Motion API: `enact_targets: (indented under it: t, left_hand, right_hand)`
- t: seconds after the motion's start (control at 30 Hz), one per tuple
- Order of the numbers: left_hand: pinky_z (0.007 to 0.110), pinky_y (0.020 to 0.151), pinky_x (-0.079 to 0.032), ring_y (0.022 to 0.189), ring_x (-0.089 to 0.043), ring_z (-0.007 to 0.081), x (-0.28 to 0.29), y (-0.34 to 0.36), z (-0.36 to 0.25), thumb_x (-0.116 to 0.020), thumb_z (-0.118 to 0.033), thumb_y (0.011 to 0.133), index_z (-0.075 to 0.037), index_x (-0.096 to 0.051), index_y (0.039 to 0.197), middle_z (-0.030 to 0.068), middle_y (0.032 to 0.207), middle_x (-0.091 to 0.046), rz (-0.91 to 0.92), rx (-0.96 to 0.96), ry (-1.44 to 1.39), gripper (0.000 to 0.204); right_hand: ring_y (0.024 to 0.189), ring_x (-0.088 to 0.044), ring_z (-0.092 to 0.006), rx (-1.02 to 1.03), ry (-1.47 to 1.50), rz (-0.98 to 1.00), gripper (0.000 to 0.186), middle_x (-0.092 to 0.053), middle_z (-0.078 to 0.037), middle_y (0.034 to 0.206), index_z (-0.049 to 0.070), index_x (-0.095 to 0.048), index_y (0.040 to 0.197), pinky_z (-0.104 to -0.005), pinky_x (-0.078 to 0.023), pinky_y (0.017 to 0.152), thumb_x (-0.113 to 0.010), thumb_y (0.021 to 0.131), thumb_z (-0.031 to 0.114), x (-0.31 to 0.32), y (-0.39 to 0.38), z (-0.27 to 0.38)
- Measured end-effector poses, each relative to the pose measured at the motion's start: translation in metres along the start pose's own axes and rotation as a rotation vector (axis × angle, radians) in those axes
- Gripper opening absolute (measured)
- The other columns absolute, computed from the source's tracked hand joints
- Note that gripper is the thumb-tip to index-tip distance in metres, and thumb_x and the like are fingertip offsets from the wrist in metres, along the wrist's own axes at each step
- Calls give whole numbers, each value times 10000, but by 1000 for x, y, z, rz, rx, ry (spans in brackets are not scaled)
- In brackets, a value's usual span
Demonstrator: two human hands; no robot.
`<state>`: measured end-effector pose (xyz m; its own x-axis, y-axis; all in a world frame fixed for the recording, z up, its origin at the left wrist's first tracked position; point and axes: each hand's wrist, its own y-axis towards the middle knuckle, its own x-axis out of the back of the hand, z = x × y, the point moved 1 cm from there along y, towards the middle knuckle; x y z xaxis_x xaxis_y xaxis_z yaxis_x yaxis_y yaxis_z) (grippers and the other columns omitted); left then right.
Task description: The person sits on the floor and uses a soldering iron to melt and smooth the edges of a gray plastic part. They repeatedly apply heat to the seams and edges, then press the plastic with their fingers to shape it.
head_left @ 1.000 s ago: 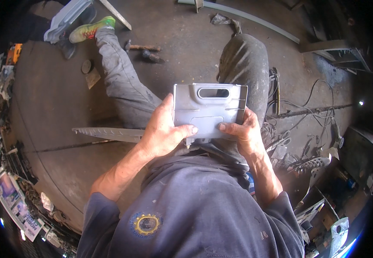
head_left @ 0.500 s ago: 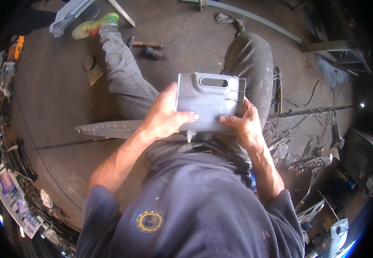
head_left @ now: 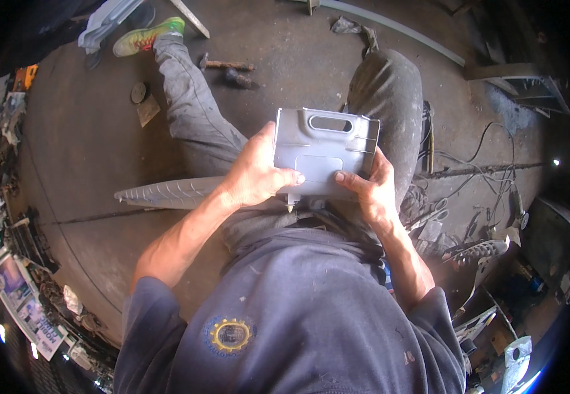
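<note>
Both of my hands hold a grey plastic panel (head_left: 321,154) with an oblong slot near its top, above my lap. My left hand (head_left: 252,171) grips the panel's left edge, thumb on its face. My right hand (head_left: 373,184) grips the right side, also with the thumb on the face. A small pale nub sticks down below the panel. A long ribbed grey piece (head_left: 167,194) lies under my left hand across my left thigh, reaching out leftward; whether it joins the panel is hidden.
A wooden-handled hammer (head_left: 229,65), a dark mallet-like tool (head_left: 239,81) and a round disc (head_left: 138,93) lie on the floor. Cables (head_left: 468,161) and scattered tools are at the right. A long grey strip (head_left: 390,27) and a metal frame (head_left: 505,72) are ahead; clutter lines the left rim.
My hands and the panel have moved slightly up in the picture, away from my body, and a little rightward. The grip stays the same.
</note>
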<state>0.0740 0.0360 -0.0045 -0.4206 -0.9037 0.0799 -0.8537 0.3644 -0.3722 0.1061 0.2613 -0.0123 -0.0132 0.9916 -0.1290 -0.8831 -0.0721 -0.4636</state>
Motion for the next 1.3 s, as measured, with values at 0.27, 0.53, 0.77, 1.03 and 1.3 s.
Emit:
enact_targets:
  t: [0.27, 0.53, 0.77, 1.03, 1.3]
  left_hand:
    - [310, 876, -539, 962, -644, 193, 8, 15, -2, -705, 48, 664, 37, -516, 1243, 132, 1058, -658, 31, 149, -166, 609]
    - [324, 892, -538, 993, -639, 198, 12, 18, -1, -666, 65, 666, 41, -522, 1259, 127, 1075, -659, 84, 164, -244, 611]
    - [302, 928, -511, 1029, -616, 170, 11, 14, -6, -680, 77, 688, 44, -491, 1306, 107, 1137, -636, 90, 209, -231, 646]
    - [305, 916, -520, 1029, -618, 170, 12, 14, 0, -686, 83, 696, 46, -489, 1292, 113, 1129, -636, 86, 210, -239, 628]
    - [308, 925, -514, 1042, -614, 167, 14, 13, -6, -700, 64, 683, 34, -477, 1319, 101, 1148, -635, 99, 204, -231, 674]
  right_hand:
    - [1037, -628, -229, -220, 206, 105, 568, -651, -147, 1125, -64, -516, 1284, -355, -498, 951, -721, 756, -21, 5, 15, 8]
    - [1015, -638, -235, -225, 222, 130, 587, -659, -156, 1122, -61, -523, 1281, -353, -503, 937, -746, 743, 9, 7, 16, 9]
    - [993, -644, -246, -178, 93, 40, 577, -666, -168, 1091, -60, -540, 1249, -364, -511, 932, -760, 720, 7, -1, 14, 5]
    - [956, -659, -249, -196, 121, 21, 540, -668, -168, 1070, -60, -540, 1226, -366, -537, 885, -735, 723, -35, -6, 16, 7]
    - [950, -660, -229, -288, 261, 75, 513, -669, -161, 1087, -55, -545, 1238, -349, -544, 852, -738, 767, 12, 0, 20, 11]
